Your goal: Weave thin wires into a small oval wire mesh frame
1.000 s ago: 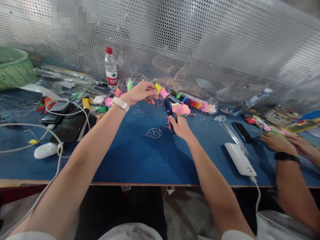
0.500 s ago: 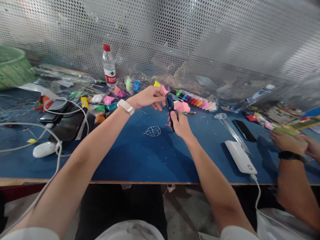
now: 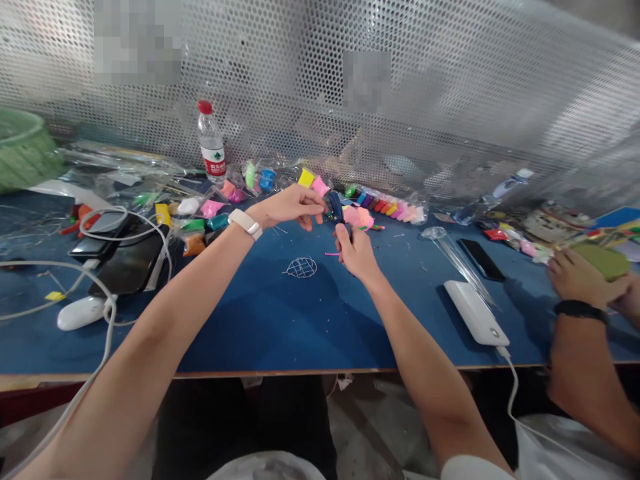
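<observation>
My right hand [image 3: 357, 252] is wrapped round a dark blue hand tool [image 3: 336, 208], whose head points up and away from me. I cannot make out the tool's exact kind. Just left of that head, my left hand [image 3: 295, 205] pinches thumb and finger together; whatever lies between the tips is too small to name. A white band [image 3: 245, 224] circles my left wrist. On the blue table below the hands lies a leaf-shaped wire frame [image 3: 301, 267] with crossing wires inside. A thin pink-purple stick [image 3: 332, 254] shows beside my right hand, and a pink shape [image 3: 359, 217] sits behind it.
Bagged coloured clay [image 3: 385, 205] lines the back, near a water bottle [image 3: 213, 143]. Cables and a black phone [image 3: 131, 260] lie left. A white power bank [image 3: 473, 312] and another phone [image 3: 481, 260] lie right, where a co-worker's hand [image 3: 575, 275] touches a green piece [image 3: 603, 261].
The view has shifted slightly. My right hand has turned the tool, so its lower end no longer shows beneath the fist. The co-worker's green piece is more visible.
</observation>
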A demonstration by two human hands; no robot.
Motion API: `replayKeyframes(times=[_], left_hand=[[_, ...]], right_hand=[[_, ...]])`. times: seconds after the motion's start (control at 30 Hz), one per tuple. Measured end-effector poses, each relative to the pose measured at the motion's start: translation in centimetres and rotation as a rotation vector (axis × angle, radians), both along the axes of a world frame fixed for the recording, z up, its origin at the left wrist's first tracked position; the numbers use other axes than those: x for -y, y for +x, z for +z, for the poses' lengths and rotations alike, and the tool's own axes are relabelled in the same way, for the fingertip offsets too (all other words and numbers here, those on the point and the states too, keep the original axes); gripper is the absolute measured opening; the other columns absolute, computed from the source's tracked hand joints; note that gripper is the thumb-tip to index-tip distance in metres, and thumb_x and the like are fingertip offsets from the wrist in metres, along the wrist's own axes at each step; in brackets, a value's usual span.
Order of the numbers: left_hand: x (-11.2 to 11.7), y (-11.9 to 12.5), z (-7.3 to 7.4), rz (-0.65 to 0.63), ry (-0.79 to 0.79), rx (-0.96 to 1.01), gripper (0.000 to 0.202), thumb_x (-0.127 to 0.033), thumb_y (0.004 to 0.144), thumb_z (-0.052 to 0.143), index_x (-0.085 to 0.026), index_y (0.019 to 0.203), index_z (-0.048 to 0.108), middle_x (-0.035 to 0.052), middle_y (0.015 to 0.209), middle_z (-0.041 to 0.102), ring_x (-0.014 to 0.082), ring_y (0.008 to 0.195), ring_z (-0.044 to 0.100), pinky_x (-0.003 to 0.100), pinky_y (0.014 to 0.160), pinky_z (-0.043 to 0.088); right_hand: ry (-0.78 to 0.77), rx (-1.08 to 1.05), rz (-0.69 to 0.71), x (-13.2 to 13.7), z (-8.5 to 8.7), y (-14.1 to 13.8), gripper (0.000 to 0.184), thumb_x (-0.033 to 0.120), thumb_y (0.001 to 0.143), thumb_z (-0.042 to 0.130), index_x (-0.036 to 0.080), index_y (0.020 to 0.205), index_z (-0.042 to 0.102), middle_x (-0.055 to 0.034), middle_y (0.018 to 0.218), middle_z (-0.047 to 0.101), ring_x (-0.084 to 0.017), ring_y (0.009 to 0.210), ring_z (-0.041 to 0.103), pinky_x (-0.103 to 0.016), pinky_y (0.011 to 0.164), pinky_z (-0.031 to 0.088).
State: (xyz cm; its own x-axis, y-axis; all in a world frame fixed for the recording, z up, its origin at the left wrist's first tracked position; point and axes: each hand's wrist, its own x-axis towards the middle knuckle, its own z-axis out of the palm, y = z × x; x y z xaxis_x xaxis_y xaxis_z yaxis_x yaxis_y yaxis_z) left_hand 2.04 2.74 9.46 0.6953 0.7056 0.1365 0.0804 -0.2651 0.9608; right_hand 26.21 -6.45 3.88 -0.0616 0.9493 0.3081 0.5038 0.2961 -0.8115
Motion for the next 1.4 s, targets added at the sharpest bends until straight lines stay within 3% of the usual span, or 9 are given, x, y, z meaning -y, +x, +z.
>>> replayKeyframes(times=[0.2, 0.47, 0.73, 0.93, 1.1, 1.23, 1.4], left_hand=[[0.0, -0.1, -0.4, 0.005, 0.02, -0.017, 0.031, -0.038, 0.101, 0.088, -0.011, 0.114, 0.08, 0.015, 0.106, 0.088, 0.0151, 0.068, 0.081, 0.03, 0.07, 0.067], [-0.1, 0.1, -0.9, -0.041, 0.057, -0.049, 0.033, -0.042, 0.101, 0.088, -0.012, 0.112, 0.081, 0.0149, 0.105, 0.087, 0.0138, 0.068, 0.079, 0.027, 0.067, 0.065], [-0.6, -0.7, -0.5, -0.1, 0.144, -0.113, 0.017, -0.031, 0.107, 0.079, -0.014, 0.109, 0.084, 0.0064, 0.084, 0.076, 0.01, 0.058, 0.068, 0.024, 0.059, 0.057], [-0.4, -1.0, -0.2, -0.162, 0.172, -0.159, 0.024, -0.039, 0.11, 0.076, -0.016, 0.112, 0.083, 0.005, 0.079, 0.072, 0.0123, 0.063, 0.069, 0.026, 0.064, 0.058], [0.0, -0.6, 0.1, -0.127, 0.177, -0.19, 0.02, -0.035, 0.109, 0.076, -0.016, 0.107, 0.08, 0.0046, 0.076, 0.073, 0.013, 0.065, 0.071, 0.025, 0.065, 0.057], [0.6, -0.2, 0.3, -0.04, 0.198, -0.152, 0.032, -0.041, 0.11, 0.078, -0.015, 0.092, 0.076, 0.0056, 0.075, 0.074, 0.0103, 0.061, 0.067, 0.025, 0.063, 0.055], [0.9, 0.3, 0.1, 0.021, 0.206, -0.068, 0.03, -0.041, 0.109, 0.081, -0.014, 0.096, 0.079, 0.0048, 0.07, 0.073, 0.0091, 0.056, 0.063, 0.025, 0.059, 0.053]], right_hand=[[-0.023, 0.015, 0.04, 0.0, -0.1, 0.0, 0.08, 0.104, 0.1, 0.042, 0.026, 0.088, 0.057, 0.0001, 0.065, 0.064, -0.016, 0.046, 0.061, -0.034, 0.053, 0.047], [-0.034, 0.058, 0.076, 0.2, -0.1, -0.1, 0.078, 0.102, 0.102, 0.041, 0.027, 0.086, 0.055, -0.0006, 0.068, 0.065, -0.017, 0.051, 0.064, -0.037, 0.06, 0.05], [0.011, 0.147, 0.08, 0.1, -0.1, 0.1, 0.077, 0.1, 0.104, 0.04, 0.027, 0.093, 0.059, -0.0045, 0.075, 0.069, -0.023, 0.069, 0.068, -0.038, 0.067, 0.049], [-0.03, 0.12, 0.089, 0.2, -0.1, 0.0, 0.075, 0.098, 0.106, 0.041, 0.027, 0.092, 0.057, -0.0006, 0.07, 0.066, -0.018, 0.054, 0.063, -0.039, 0.067, 0.05], [-0.033, 0.115, 0.073, 0.2, -0.1, -0.1, 0.078, 0.101, 0.103, 0.041, 0.026, 0.094, 0.059, -0.0005, 0.07, 0.066, -0.017, 0.054, 0.063, -0.037, 0.063, 0.05], [-0.039, 0.093, 0.065, 0.1, -0.2, -0.1, 0.078, 0.102, 0.102, 0.042, 0.026, 0.095, 0.06, -0.0001, 0.07, 0.065, -0.017, 0.051, 0.063, -0.037, 0.06, 0.049], [-0.041, 0.064, 0.05, 0.1, -0.3, -0.1, 0.076, 0.102, 0.102, 0.044, 0.027, 0.096, 0.061, -0.0004, 0.071, 0.066, -0.017, 0.051, 0.063, -0.037, 0.057, 0.051]])
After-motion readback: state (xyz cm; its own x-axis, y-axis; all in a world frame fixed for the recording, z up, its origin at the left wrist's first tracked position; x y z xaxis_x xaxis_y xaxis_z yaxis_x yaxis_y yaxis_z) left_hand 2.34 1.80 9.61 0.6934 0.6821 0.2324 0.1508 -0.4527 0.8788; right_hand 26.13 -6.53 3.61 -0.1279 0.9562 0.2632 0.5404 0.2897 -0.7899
